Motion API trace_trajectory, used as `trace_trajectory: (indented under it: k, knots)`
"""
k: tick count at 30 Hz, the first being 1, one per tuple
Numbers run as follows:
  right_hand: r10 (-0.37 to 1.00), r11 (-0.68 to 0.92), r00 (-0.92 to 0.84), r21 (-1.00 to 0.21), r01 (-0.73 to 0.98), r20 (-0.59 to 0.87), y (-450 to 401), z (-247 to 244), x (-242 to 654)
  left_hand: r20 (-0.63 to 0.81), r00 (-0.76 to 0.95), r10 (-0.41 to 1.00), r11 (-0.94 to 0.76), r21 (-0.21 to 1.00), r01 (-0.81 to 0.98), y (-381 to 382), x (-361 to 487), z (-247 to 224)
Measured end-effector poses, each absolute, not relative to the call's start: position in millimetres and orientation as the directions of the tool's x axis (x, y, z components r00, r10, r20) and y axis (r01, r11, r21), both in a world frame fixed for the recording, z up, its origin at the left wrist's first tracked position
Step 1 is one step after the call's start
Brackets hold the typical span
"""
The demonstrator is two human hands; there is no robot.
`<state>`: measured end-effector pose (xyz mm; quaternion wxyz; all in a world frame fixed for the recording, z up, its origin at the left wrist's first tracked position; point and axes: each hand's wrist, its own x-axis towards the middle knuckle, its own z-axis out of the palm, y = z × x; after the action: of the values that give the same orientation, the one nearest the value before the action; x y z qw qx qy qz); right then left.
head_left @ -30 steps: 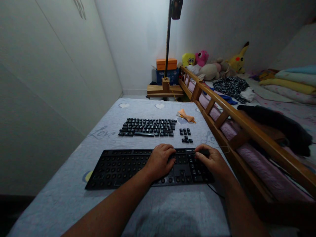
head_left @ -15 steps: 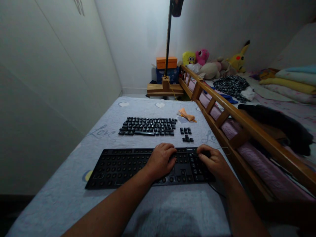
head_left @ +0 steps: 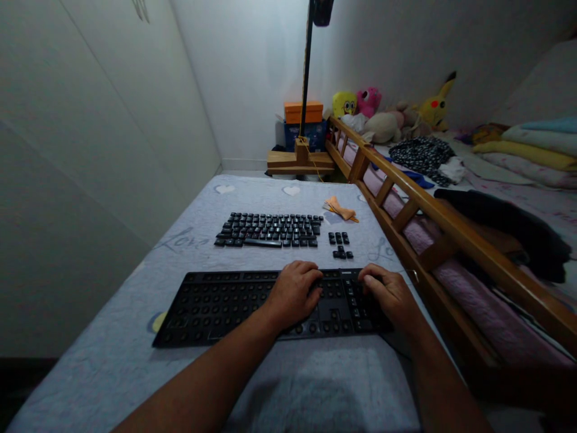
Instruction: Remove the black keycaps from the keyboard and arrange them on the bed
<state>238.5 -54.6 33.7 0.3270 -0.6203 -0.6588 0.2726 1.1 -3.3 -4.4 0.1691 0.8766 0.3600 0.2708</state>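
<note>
A black keyboard base (head_left: 216, 307) lies across the cloth, most of its keycaps off and the bare switch posts showing. Keycaps still sit on the number pad (head_left: 354, 300) at its right end. My left hand (head_left: 295, 294) presses on the base right of its middle, fingers bent and gripping it. Over the number pad, my right hand (head_left: 390, 294) is closed in a pinch around a thin wire keycap puller (head_left: 415, 275), whose wire end sticks out to the right. The puller's other end is hidden by the fingers.
Removed keycaps (head_left: 270, 228) lie in keyboard order beyond the base, with small groups of keycaps (head_left: 339, 238) to their right. An orange cloth bow (head_left: 340, 208) lies farther back. A wooden bed rail (head_left: 406, 177) borders the right side; a lamp stand (head_left: 306, 78) rises behind.
The right hand's fingers have shifted slightly, and less of the puller's wire shows beyond the hand. My left hand stays on the keyboard base.
</note>
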Motion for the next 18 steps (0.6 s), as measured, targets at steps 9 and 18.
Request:
trace_trajectory:
  k: [9, 18]
  knots:
    - [0.991, 0.084, 0.020, -0.729, 0.680, 0.134, -56.1, 32.2, 234.9, 0.356, 0.597, 0.719, -0.688, 0.483, 0.541, -4.1, 1.4, -4.6]
    - [0.989, 0.024, 0.093, -0.730, 0.683, 0.119, -54.9, 32.5, 232.2, 0.351, 0.598, 0.721, -0.686, 0.480, 0.546, -3.9, 1.5, -3.9]
